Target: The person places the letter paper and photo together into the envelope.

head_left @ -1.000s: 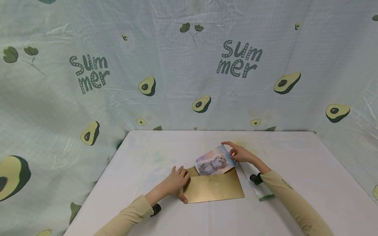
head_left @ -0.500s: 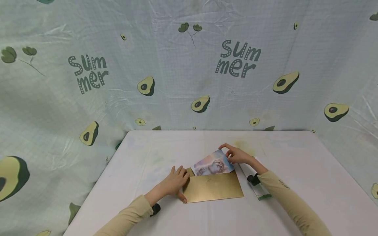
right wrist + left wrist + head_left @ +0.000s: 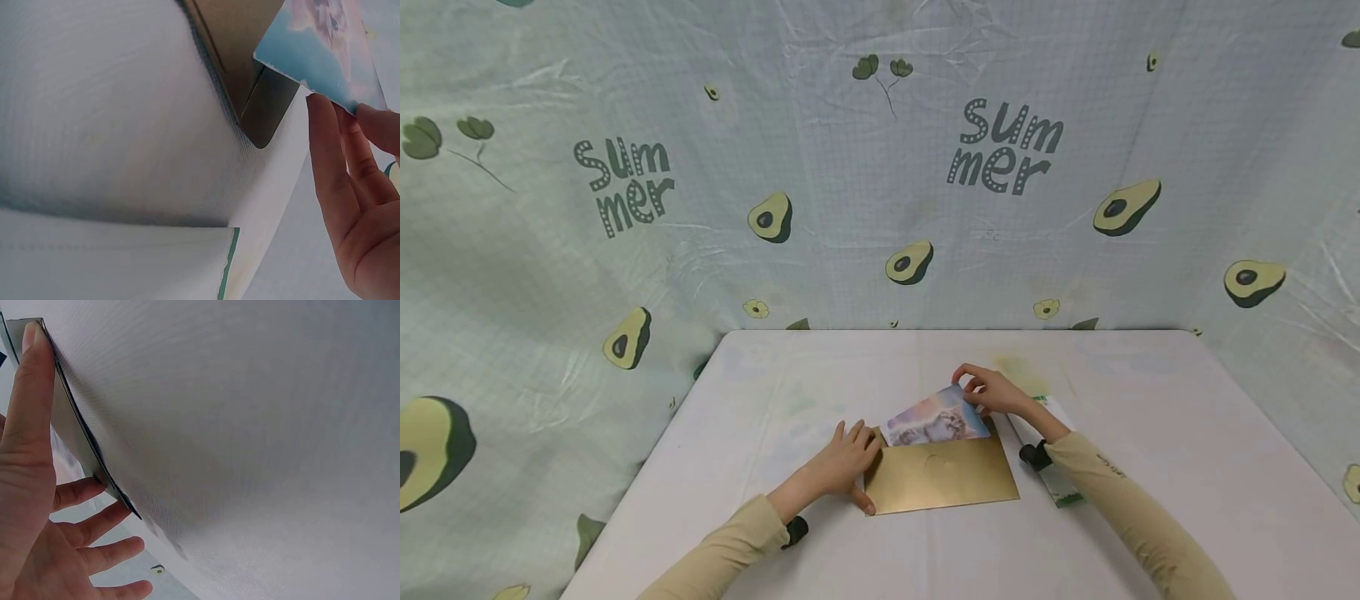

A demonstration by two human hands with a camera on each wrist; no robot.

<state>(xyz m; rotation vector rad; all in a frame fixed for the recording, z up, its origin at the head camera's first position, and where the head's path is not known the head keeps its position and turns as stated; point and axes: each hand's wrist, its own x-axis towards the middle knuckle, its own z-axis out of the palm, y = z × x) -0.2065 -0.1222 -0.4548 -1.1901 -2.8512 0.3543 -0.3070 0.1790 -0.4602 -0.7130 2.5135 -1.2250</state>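
A gold envelope [image 3: 943, 475] lies flat on the table with its pocket toward the far side. A card with a kitten picture [image 3: 934, 421] sits partly inside that pocket, tilted, its right end raised. My left hand [image 3: 842, 461] rests along the envelope's left edge, fingers spread; in the left wrist view the thumb presses one corner and the index finger touches farther along. My right hand [image 3: 996, 393] pinches the card's upper right corner. In the right wrist view, the card's blue edge [image 3: 281, 56] stands over the envelope's flap [image 3: 270, 106]. The card's lower part is hidden in the envelope.
A white sheet with green edging [image 3: 1062, 485] lies to the right of the envelope, partly under my right forearm. The white-covered table [image 3: 820, 367] meets a hanging cloth [image 3: 835, 150] printed with avocados at the back.
My right hand has moved slightly left and nearer to me, and the card has slid deeper into the envelope. My left hand has stayed in place.
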